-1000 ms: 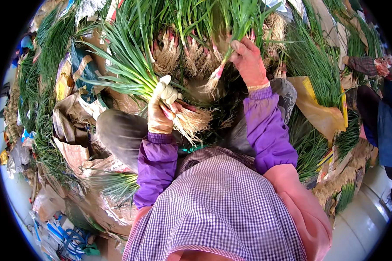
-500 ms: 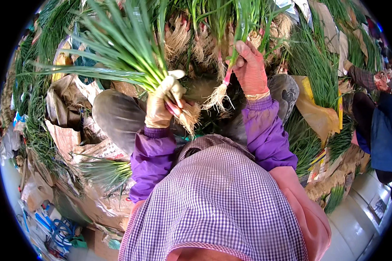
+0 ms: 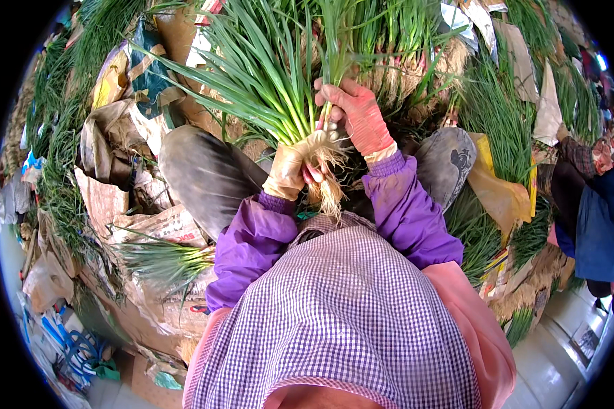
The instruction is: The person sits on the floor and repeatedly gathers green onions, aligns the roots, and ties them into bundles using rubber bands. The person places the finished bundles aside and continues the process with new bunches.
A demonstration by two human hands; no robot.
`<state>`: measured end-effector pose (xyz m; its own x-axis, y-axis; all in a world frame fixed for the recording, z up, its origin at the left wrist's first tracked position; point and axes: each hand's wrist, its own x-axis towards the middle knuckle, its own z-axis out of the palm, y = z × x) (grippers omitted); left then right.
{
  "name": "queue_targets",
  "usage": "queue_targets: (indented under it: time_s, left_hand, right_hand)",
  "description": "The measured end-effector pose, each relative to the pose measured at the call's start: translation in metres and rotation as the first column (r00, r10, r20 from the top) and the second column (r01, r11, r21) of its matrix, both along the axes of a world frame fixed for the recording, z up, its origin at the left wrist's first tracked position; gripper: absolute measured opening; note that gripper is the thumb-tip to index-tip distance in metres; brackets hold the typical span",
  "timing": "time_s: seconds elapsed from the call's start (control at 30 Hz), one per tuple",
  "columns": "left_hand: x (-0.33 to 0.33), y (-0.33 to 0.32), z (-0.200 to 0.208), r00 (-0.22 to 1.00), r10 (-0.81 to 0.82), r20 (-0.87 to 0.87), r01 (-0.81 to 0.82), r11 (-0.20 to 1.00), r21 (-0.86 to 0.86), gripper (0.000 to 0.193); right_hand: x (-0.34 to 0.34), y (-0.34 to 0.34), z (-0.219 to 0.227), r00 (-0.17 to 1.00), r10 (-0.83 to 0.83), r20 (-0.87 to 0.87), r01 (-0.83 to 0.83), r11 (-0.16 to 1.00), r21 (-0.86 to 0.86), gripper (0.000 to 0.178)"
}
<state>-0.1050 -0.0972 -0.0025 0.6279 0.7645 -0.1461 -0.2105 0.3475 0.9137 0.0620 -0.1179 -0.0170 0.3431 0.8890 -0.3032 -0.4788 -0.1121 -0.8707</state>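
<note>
My left hand (image 3: pixel 295 165), in a cream glove, is closed round the lower stems of a bunch of spring onions (image 3: pixel 276 102). Their long green leaves fan up and to the left, and pale roots (image 3: pixel 329 194) hang below the fist beside reddish stem ends. Up against the bunch on its right, my right hand (image 3: pixel 360 116), in a pinkish-red glove with bare fingertips, pinches another spring onion (image 3: pixel 334 54) by its stem. The roots of that plant lie close to the left hand, partly hidden among the bunch.
Beyond my hands lie more spring onions (image 3: pixel 406 61) with roots toward me. A small bundle (image 3: pixel 164 262) rests at the left on crumpled sacking (image 3: pixel 160 225). My knees (image 3: pixel 201 174) flank the work. Further leaves (image 3: pixel 501 116) and a co-worker's sleeve (image 3: pixel 610 146) are at the right.
My right hand has moved left and slightly down, bringing its spring onion against the bunch. My left hand with the bunch has shifted right, and the leaves now point more upward.
</note>
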Motion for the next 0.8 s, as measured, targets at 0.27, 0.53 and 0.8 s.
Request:
queue_targets:
  time_s: [0.27,0.53,0.8]
  left_hand:
    - [-0.019,0.049,-0.010,0.918,0.231,0.321,-0.064,0.888,-0.456,0.036]
    - [-0.039,0.072,-0.002,0.882,0.273,0.384,-0.152,0.936,-0.316,0.048]
    - [-0.023,0.042,-0.020,0.912,0.269,0.308,-0.100,0.877,-0.470,0.057]
  right_hand:
    - [0.025,-0.040,0.039,0.822,-0.194,0.536,0.200,0.979,0.049,0.019]
    - [0.015,-0.081,-0.087,-0.092,0.598,0.796,-0.490,0.669,-0.559,0.029]
    - [0.090,-0.021,-0.114,0.557,0.210,0.804,0.279,0.864,-0.419,0.030]
